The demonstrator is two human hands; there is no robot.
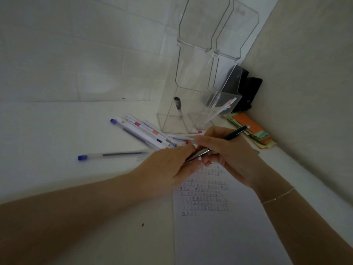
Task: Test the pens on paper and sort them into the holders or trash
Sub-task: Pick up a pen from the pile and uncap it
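Note:
My right hand [227, 153] grips a dark pen [236, 133] whose silver front part points down-left. My left hand [168, 165] pinches that silver end [198, 154]. Both hands hover just above the top of a white sheet of paper [225, 236] covered with rows of small test marks. A pile of white pens [145, 132] lies beyond my left hand, with a blue-capped clear pen [110, 155] apart on the left. Two clear acrylic holders stand behind: the left holder [172, 119] has one black-topped pen, the right holder [214, 111] has a few white pens.
A stack of orange and green paper slips [252, 129] lies by the right wall. A black object [248, 92] stands in the corner behind the holders. Tall clear acrylic panels [206, 31] rise above the holders. The surface is a white table [57, 131].

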